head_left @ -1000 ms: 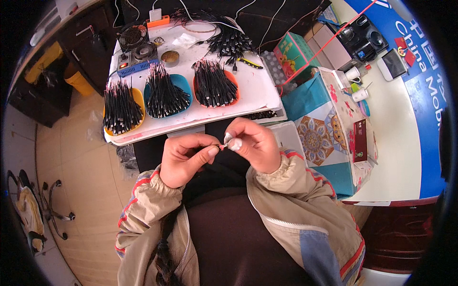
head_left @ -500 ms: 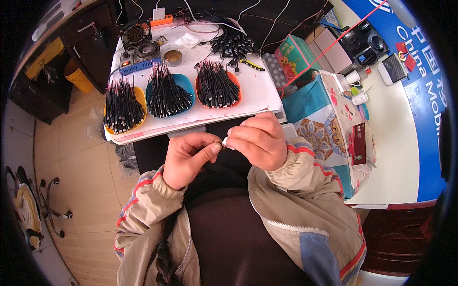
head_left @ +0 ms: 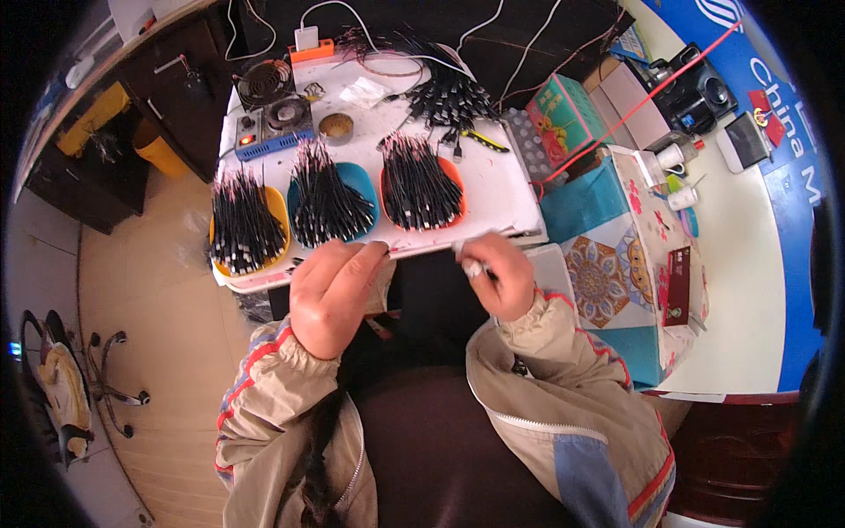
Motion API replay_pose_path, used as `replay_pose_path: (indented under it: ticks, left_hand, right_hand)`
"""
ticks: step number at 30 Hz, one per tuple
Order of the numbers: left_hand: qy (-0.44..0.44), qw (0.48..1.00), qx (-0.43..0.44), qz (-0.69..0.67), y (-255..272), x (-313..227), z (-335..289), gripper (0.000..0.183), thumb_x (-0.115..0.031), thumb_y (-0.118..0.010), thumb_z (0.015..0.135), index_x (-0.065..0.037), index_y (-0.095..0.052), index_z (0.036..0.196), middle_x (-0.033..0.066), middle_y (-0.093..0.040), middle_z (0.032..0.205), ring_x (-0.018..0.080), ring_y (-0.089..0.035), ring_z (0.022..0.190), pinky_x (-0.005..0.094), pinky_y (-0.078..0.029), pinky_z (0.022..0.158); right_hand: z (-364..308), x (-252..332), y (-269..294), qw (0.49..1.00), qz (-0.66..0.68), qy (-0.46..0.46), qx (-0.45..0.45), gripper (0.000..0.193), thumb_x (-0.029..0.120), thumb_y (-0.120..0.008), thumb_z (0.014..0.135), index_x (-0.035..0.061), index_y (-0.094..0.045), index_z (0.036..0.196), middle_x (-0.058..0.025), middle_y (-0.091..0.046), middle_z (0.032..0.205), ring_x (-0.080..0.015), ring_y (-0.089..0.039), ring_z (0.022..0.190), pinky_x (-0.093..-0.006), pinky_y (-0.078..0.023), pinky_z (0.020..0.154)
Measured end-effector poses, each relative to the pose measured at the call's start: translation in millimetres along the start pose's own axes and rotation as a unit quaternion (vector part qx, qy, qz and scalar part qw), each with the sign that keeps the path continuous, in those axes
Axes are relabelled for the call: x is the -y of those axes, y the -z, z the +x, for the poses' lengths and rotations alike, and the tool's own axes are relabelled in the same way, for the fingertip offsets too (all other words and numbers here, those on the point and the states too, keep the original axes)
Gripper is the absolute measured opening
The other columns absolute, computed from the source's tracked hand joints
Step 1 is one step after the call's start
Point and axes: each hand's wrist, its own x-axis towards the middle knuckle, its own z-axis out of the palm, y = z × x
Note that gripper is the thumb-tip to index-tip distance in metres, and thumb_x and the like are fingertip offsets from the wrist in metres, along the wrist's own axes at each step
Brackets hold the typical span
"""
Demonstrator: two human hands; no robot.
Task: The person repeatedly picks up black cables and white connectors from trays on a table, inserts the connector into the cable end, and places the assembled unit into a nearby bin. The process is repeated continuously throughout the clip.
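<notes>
My left hand [head_left: 334, 295] is at the table's front edge, its back toward me and its fingers closed. What its fingertips pinch is too small to make out. My right hand [head_left: 500, 277] is curled beside that edge, farther right, with white wrapping on its fingertips. Whatever it may grip is hidden. The two hands are apart. Bundles of short black cables with pinkish stripped ends stand in a yellow bowl [head_left: 278, 208], a blue bowl [head_left: 363, 190] and an orange bowl [head_left: 459, 199]. The blue bowl is nearest my left hand.
On the white table [head_left: 502, 189] stand a blue heating device [head_left: 275, 139] with a fan, a round tin [head_left: 335, 128], more black cables [head_left: 451, 99] and a yellow-black tool [head_left: 485, 141]. A patterned box [head_left: 607, 264] borders the right side. A chair [head_left: 110, 378] stands at left.
My hands have separated from their shared pinch. The left has moved left, its back now turned up; the right has shifted slightly right and lower. The view has shifted, too.
</notes>
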Motion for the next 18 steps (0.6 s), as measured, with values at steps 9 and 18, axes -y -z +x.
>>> replay_pose_path:
  ticks: [9, 18]
  left_hand:
    - [-0.029, 0.956, 0.213, 0.197, -9.1, 141.8, 79.8, 0.009, -0.005, -0.058, 0.075, -0.003, -0.059, 0.084, 0.0139, -0.057, 0.075, 0.0323, -0.058, 0.074, 0.0415, -0.047, 0.066]
    - [0.021, 0.892, 0.379, 0.244, -81.3, 244.4, 83.7, 0.014, -0.017, -0.058, 0.082, -0.004, -0.063, 0.078, 0.0166, -0.062, 0.079, 0.0352, -0.061, 0.079, 0.0443, -0.048, 0.069]
  right_hand:
    - [-74.1, -68.5, -84.7, 0.984, 0.022, -0.031, 0.176, 0.023, 0.008, -0.065, 0.076, 0.0076, -0.061, 0.099, -0.0076, -0.061, 0.083, -0.0277, -0.059, 0.081, -0.0383, -0.050, 0.069]
    - [-71.6, -82.7, -93.5, 0.982, 0.030, -0.071, 0.170, 0.020, 0.011, -0.065, 0.075, 0.0081, -0.061, 0.095, -0.0061, -0.061, 0.084, -0.0247, -0.060, 0.081, -0.0361, -0.051, 0.066]
